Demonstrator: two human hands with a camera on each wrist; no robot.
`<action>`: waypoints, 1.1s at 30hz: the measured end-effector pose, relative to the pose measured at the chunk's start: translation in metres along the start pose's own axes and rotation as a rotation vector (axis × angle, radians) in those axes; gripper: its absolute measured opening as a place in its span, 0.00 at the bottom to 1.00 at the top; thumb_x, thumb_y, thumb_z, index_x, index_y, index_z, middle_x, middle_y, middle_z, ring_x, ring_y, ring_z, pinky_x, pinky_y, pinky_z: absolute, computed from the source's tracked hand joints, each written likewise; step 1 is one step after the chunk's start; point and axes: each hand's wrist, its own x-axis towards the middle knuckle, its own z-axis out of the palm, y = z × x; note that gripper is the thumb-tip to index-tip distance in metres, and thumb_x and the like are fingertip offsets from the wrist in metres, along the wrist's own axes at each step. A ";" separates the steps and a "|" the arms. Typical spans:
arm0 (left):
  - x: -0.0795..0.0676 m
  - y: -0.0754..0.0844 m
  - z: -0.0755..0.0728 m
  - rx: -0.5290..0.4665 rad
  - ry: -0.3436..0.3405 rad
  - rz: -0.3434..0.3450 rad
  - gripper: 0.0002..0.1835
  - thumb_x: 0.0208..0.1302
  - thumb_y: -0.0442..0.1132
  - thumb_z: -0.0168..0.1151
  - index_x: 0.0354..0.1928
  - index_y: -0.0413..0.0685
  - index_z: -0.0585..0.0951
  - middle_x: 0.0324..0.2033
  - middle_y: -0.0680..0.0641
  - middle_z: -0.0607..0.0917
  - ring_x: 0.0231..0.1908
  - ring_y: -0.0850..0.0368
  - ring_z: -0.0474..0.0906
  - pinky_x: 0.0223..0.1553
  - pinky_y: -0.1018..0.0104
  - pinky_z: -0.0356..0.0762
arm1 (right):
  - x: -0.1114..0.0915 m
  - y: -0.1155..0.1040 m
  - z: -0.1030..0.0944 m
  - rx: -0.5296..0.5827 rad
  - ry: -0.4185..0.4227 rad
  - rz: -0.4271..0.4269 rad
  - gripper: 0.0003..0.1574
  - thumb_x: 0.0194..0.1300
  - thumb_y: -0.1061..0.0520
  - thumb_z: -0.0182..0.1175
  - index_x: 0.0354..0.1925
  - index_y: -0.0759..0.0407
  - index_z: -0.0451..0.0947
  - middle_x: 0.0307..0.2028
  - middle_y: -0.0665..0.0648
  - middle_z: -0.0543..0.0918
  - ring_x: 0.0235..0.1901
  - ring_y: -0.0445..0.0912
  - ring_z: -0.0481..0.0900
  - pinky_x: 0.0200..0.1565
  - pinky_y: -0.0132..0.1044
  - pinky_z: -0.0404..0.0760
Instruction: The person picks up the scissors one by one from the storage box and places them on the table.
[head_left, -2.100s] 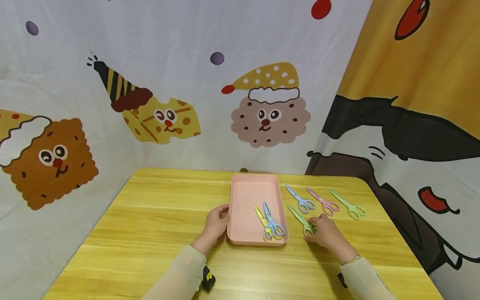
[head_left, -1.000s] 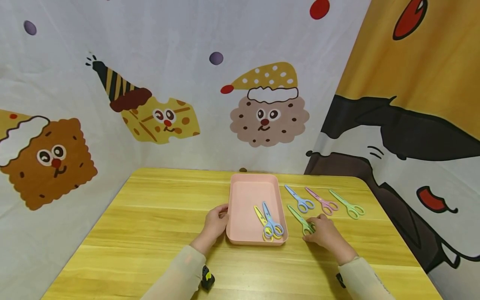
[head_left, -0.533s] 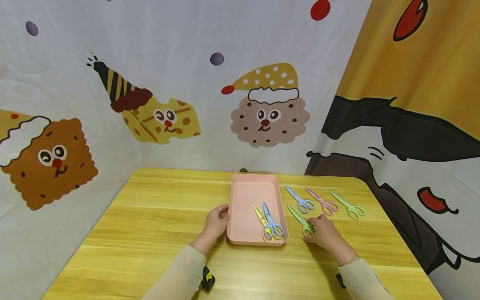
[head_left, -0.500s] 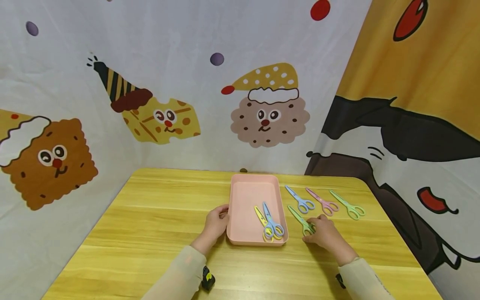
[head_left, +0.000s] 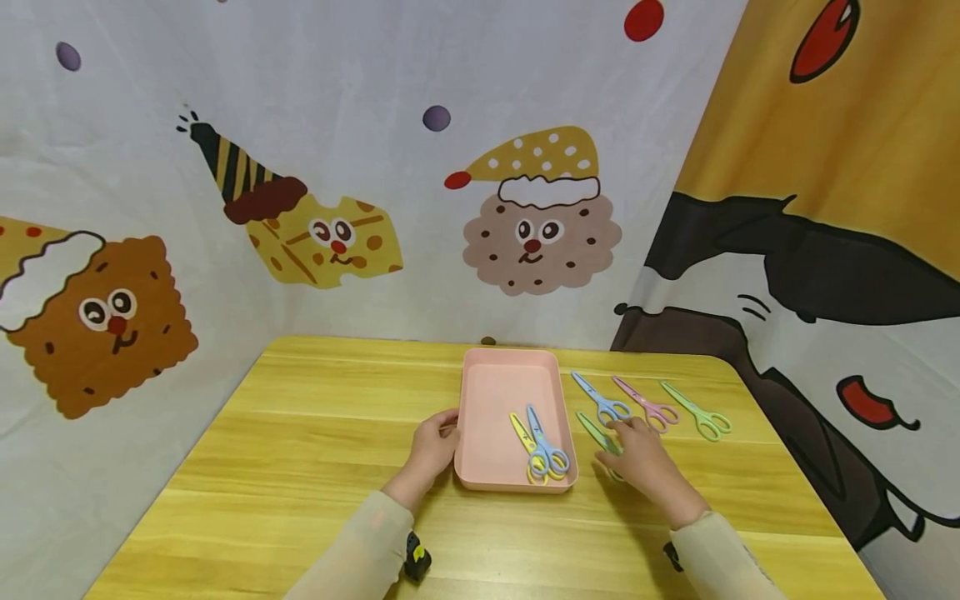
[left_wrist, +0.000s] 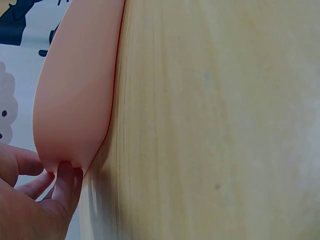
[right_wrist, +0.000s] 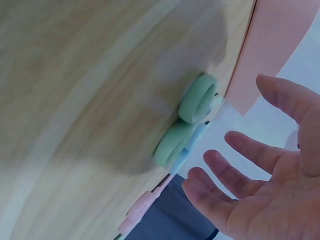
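My left hand (head_left: 431, 450) holds the left wall of a shallow pink tray (head_left: 491, 392); in the left wrist view its bent fingers (left_wrist: 65, 182) meet the tray's wall and rim. Inside the tray, blue scissors (head_left: 534, 421) lie partly over yellow scissors (head_left: 520, 429). To the tray's right, green scissors (head_left: 592, 427) rest on the table, blades pointing away. Above their handles hovers my right hand (head_left: 645, 462), hiding part of them in the head view. In the right wrist view its fingers are spread apart, with a gap to the green finger loops (right_wrist: 172, 142).
Blue scissors (head_left: 588, 389), pink scissors (head_left: 630, 389) and a second green pair (head_left: 678, 397) lie in a row at the back right of the wooden table (head_left: 337, 392). A cartoon-printed cloth (head_left: 360, 83) hangs behind the table.
My right hand, which was down at the green scissors' handles, has risen a little and shifted away from me and left, its fingers spread. The scissors, tray and left hand stay put.
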 end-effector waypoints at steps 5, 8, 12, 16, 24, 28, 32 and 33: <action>0.001 0.000 0.001 -0.001 -0.001 -0.011 0.19 0.64 0.29 0.53 0.57 0.34 0.75 0.51 0.36 0.80 0.50 0.45 0.78 0.50 0.59 0.80 | 0.002 -0.005 0.000 -0.020 0.024 -0.015 0.37 0.60 0.46 0.63 0.61 0.66 0.69 0.57 0.73 0.71 0.58 0.72 0.64 0.58 0.69 0.63; 0.001 0.000 0.000 -0.001 -0.002 -0.003 0.19 0.63 0.28 0.53 0.57 0.34 0.75 0.51 0.36 0.80 0.50 0.45 0.79 0.49 0.58 0.81 | 0.002 -0.008 0.000 -0.036 0.041 -0.026 0.39 0.61 0.45 0.61 0.63 0.66 0.67 0.60 0.74 0.68 0.59 0.74 0.62 0.57 0.70 0.62; 0.000 0.000 0.000 0.003 -0.003 0.008 0.19 0.63 0.28 0.53 0.56 0.33 0.76 0.50 0.35 0.80 0.49 0.45 0.79 0.48 0.59 0.81 | 0.003 -0.012 0.001 -0.041 0.060 -0.051 0.41 0.62 0.45 0.60 0.65 0.67 0.65 0.63 0.75 0.64 0.58 0.76 0.62 0.56 0.70 0.64; 0.000 0.000 0.000 0.001 -0.004 0.005 0.19 0.63 0.28 0.54 0.56 0.34 0.76 0.50 0.35 0.80 0.49 0.44 0.79 0.48 0.59 0.81 | 0.003 -0.016 0.002 -0.054 0.067 -0.091 0.42 0.64 0.44 0.59 0.66 0.68 0.62 0.65 0.75 0.60 0.61 0.74 0.59 0.59 0.69 0.62; 0.001 0.000 -0.001 -0.004 -0.003 0.003 0.19 0.63 0.27 0.53 0.57 0.33 0.75 0.51 0.35 0.80 0.50 0.44 0.79 0.49 0.59 0.81 | 0.007 -0.030 0.005 -0.066 0.033 -0.123 0.45 0.65 0.40 0.56 0.70 0.64 0.57 0.70 0.72 0.53 0.67 0.74 0.47 0.64 0.70 0.51; 0.000 0.000 -0.001 -0.002 -0.002 0.011 0.19 0.63 0.27 0.53 0.56 0.32 0.75 0.50 0.34 0.80 0.49 0.44 0.79 0.48 0.59 0.81 | 0.008 -0.037 0.009 -0.046 0.029 -0.136 0.47 0.64 0.39 0.56 0.70 0.63 0.56 0.71 0.70 0.49 0.68 0.73 0.44 0.65 0.70 0.48; 0.001 -0.001 -0.001 -0.005 -0.002 0.011 0.19 0.63 0.27 0.53 0.56 0.32 0.76 0.50 0.34 0.80 0.49 0.44 0.79 0.48 0.59 0.81 | 0.009 -0.046 0.012 -0.031 0.019 -0.148 0.48 0.64 0.38 0.56 0.71 0.61 0.54 0.72 0.69 0.48 0.69 0.70 0.43 0.66 0.69 0.47; 0.001 -0.001 -0.001 -0.005 -0.001 0.011 0.19 0.63 0.27 0.54 0.56 0.32 0.76 0.50 0.34 0.80 0.49 0.44 0.79 0.48 0.59 0.81 | 0.008 -0.048 0.013 -0.030 0.015 -0.153 0.48 0.64 0.38 0.56 0.71 0.61 0.54 0.72 0.69 0.47 0.70 0.70 0.42 0.66 0.69 0.47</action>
